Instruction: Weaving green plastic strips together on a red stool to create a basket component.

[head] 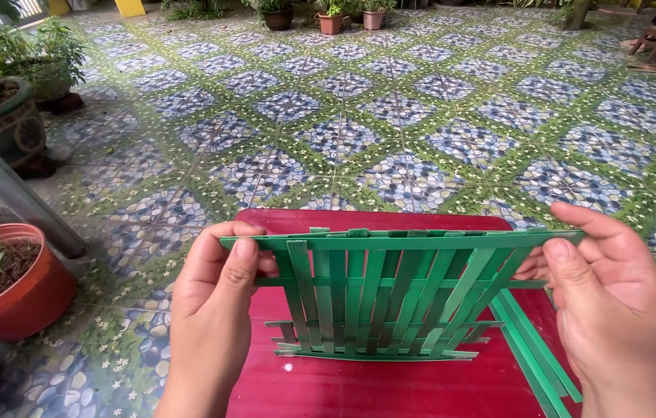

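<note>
Head view looks down on a patterned tile floor [390, 116] with potted plants [3, 279] along its left edge. Nearer lies a red bench [374, 387], and loose green strips [533, 348] rest on its right side. Above it, held upright, is a green woven panel [382, 298]: several upright strips are already laced through crosswise ones, though the ends stick out untrimmed and the weave looks only partly filled. The left hand [212, 310] and right hand [614, 302] each pinch an end of the top strip, fingers closed on it.

Loose green strips [533, 356] and red table [390, 387] cut off below; perhaps fingertips behind the woven panel [390, 294].
</note>
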